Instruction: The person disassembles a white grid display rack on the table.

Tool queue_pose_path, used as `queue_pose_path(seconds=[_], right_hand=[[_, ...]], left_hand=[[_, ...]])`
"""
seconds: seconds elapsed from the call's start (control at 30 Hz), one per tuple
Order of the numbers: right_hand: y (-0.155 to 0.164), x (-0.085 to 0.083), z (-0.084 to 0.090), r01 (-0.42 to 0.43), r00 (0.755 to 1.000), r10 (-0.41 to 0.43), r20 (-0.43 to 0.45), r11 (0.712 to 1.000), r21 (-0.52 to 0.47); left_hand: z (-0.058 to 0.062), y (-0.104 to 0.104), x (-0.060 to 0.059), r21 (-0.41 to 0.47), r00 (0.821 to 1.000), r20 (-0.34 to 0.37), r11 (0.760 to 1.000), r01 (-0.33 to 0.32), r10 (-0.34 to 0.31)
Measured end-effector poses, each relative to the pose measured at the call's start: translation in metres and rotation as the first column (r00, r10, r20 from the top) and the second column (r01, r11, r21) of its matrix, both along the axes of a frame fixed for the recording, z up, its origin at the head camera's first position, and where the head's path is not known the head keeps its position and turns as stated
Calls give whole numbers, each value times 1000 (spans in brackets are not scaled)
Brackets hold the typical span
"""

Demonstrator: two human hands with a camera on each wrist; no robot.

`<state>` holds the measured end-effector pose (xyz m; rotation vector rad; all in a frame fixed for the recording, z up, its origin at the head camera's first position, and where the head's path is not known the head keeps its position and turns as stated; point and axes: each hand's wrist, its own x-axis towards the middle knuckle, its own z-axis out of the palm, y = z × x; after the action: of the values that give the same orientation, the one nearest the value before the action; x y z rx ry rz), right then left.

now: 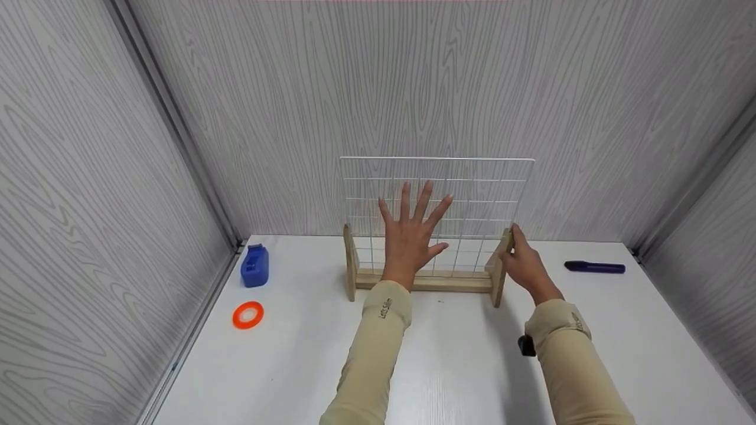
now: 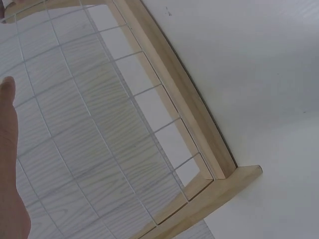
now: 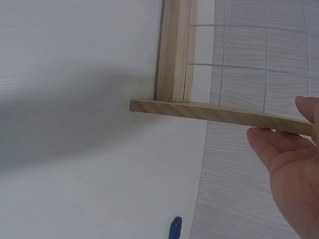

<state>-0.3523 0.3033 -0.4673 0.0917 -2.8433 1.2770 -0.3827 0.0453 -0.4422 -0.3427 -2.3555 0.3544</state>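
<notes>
Small dark lettering reading "Let's Slim" runs along the cuff of the beige left sleeve [image 1: 387, 307]; a matching mark on the beige right sleeve [image 1: 576, 321] is too small to read. No other text shows.

White wire grid [image 1: 472, 195] (wooden-based) stands upright on table.
</notes>
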Motion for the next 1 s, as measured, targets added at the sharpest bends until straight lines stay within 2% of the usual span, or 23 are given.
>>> queue_pose_path(seconds=[0.13,0.37,0.5,0.73,1.0], right_hand=[[1,-2,-1,6,1000,-6,11,1000,-6],[2,-4,-4,12,1000,-12,19,1000,-17],[1,-3,-5,27,1000,-27,-1,999,-20],[1,-2,-7,42,999,-42,14,999,-14],[0,-2,-8,106,992,-103,-67,994,41]], left_hand=[[-2,10,-2,9,1000,0,1000,12,-12],[-7,25,-3,-20,999,-3,999,-35,35],[-11,28,-6,2,999,-19,999,-39,39],[-22,32,-9,34,998,16,997,-67,66],[-20,37,-16,40,995,34,995,-91,89]])
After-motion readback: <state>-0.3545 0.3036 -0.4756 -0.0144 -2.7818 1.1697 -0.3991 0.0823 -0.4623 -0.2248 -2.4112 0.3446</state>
